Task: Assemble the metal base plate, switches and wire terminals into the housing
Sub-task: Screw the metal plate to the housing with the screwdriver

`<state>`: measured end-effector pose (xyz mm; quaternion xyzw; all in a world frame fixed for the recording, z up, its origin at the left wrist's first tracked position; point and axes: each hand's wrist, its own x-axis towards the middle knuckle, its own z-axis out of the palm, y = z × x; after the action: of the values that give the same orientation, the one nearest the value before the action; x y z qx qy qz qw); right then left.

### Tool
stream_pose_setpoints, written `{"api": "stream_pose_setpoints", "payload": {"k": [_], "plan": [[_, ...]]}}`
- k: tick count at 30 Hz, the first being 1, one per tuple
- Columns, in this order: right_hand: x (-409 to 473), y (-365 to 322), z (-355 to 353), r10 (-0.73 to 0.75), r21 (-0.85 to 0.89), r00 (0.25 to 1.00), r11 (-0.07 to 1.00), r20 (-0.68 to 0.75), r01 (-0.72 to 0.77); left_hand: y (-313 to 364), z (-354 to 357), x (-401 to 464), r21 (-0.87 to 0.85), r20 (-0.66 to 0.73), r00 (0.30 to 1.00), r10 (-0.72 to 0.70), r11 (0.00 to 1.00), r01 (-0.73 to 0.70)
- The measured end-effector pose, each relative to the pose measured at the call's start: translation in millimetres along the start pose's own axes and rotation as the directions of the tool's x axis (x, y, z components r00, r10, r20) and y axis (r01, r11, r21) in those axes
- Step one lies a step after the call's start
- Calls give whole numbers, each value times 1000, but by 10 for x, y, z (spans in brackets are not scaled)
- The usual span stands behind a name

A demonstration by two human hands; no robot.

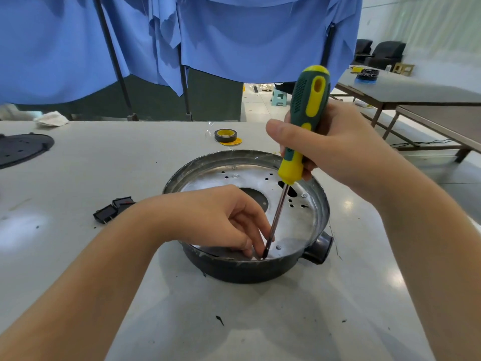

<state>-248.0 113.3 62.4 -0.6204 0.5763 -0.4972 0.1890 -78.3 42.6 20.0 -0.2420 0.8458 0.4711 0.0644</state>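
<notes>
A round dark housing (250,269) stands on the white table, with a shiny metal base plate (250,178) lying inside it. My right hand (328,147) grips the green and yellow handle of a screwdriver (304,121). Its shaft slants down to the plate's near edge. My left hand (221,217) reaches into the housing, its fingertips curled beside the screwdriver tip; whatever they pinch is hidden. Two black switches (112,208) lie on the table left of the housing.
A roll of black tape (226,134) with a yellow core sits behind the housing. A black round lid (20,149) lies at the far left. Blue cloth (234,35) hangs behind the table. Other tables (416,95) stand at the right.
</notes>
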Motion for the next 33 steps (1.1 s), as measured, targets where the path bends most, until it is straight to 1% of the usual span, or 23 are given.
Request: {"api": "stream_pose_setpoints", "payload": {"k": [4,8,14,18,20,22,23,25,27,28,31,33], "plan": [[-5,-11,25,-9,-4,1000,1000,22,9,26,-1,-10,17,16,1000,-11,1000,11],[-23,-61,40,-58,-27,997,998,42,59,27,2,-20,30,19,1000,-7,1000,7],[-57,-137,16,-118,24,978,993,170,115,22,2,-27,39,19,1000,-2,999,1],[-88,-199,11,-140,82,953,989,269,123,33,-7,-32,36,28,1000,-3,999,2],[-98,-219,32,-143,122,948,986,285,112,44,-7,-36,36,28,1000,0,999,-1],[-103,-221,76,-146,133,956,984,256,115,49,0,-43,39,25,1000,6,999,-7],[-107,-220,108,-152,115,964,985,219,129,51,5,-44,42,19,1000,10,999,-10],[-123,-217,197,-174,41,980,984,98,171,54,15,-48,47,0,1000,18,999,-18],[-146,-215,292,-207,-38,978,978,-32,206,53,23,-47,58,-18,1000,20,998,-19],[-153,-213,335,-222,-69,972,974,-76,217,50,26,-44,66,-30,999,22,998,-20],[-155,-207,412,-234,-128,962,968,-142,217,47,29,-46,85,-72,997,39,996,-33],[-144,-197,411,-217,-146,962,970,-164,194,57,22,-58,44,-95,993,67,997,-63]]}}
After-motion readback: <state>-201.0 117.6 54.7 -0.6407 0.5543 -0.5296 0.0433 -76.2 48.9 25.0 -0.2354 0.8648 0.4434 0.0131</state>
